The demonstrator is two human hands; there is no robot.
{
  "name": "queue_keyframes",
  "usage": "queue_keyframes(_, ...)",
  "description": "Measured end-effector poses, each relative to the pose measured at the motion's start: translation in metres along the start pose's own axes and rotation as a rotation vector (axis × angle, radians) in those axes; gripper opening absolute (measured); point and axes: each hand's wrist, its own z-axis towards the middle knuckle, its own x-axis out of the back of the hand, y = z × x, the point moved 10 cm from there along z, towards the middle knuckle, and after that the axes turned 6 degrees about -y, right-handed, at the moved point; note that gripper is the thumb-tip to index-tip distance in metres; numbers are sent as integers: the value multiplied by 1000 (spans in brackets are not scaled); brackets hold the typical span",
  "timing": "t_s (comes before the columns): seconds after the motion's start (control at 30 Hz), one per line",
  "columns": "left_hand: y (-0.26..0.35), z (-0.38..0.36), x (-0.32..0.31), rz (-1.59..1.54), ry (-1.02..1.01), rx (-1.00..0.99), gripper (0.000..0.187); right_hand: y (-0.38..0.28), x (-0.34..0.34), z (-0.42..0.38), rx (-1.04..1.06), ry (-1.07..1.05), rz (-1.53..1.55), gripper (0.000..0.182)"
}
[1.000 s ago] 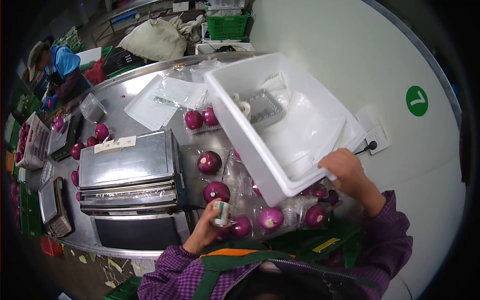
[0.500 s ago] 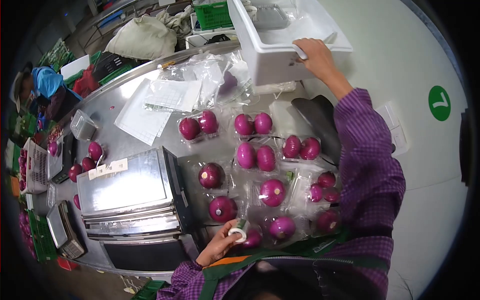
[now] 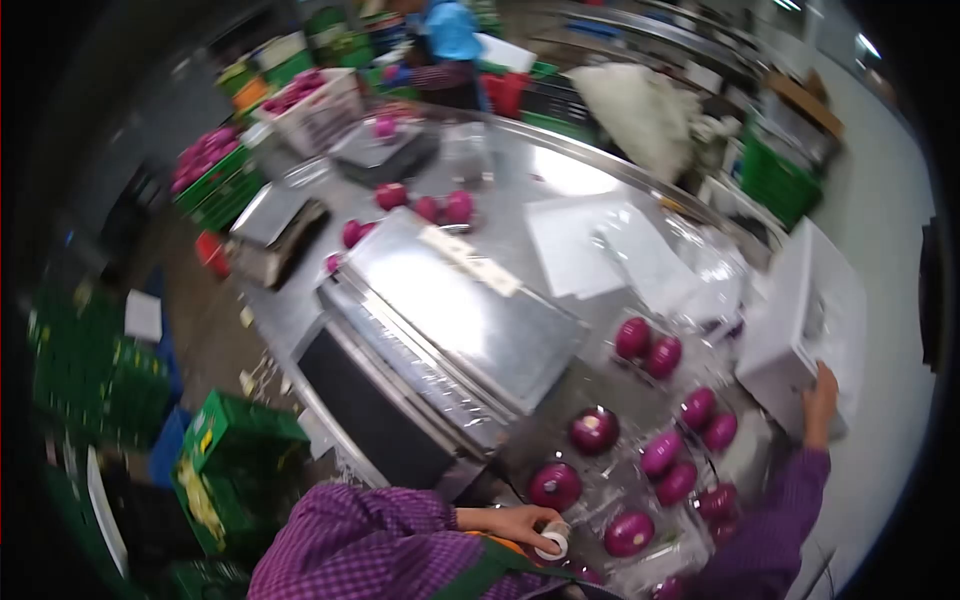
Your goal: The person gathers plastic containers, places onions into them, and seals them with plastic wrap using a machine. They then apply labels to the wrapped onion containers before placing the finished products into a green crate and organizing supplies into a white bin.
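Observation:
My left hand (image 3: 520, 524) is closed around a small roll with a white core (image 3: 553, 541), low in the view. Close by lie red onions, among them one dark onion (image 3: 555, 486) and another onion (image 3: 629, 533) on clear plastic packaging. At the right, my right hand (image 3: 820, 405) grips the near rim of a white box (image 3: 775, 345), which looks tilted; motion blurs the fingers. Between my hands are several clear packs of onions, including a pair of onions (image 3: 668, 466). My right sleeve covers some of the packs.
A flat metal-topped machine (image 3: 460, 300) stands left of the onions. White sheets (image 3: 570, 240) and crumpled clear plastic (image 3: 715, 265) lie beyond them. Scales, loose onions and a full white basket (image 3: 325, 115) are farther off. A person in blue (image 3: 452, 35) is across the table. Green crates (image 3: 240, 440) stand at left.
The view has swung left, bringing the floor and crates into sight. My left hand still holds the roll, and my right hand is still at the white box's rim.

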Motion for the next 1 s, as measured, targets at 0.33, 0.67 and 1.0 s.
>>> queue_keyframes(0.33, 81, -56, -2, 108, 214, -480, 65, -258, 43, -151, 212, -260, 598, 47)
queue_keyframes(0.67, 122, -89, -7, 21, 267, -609, 75, -414, 85, -327, -202, -632, 1425, 37)
queue_keyframes(1.0, 90, -91, -59, 115, -148, -427, 80, -434, 102, -434, -511, -259, 1637, 59)
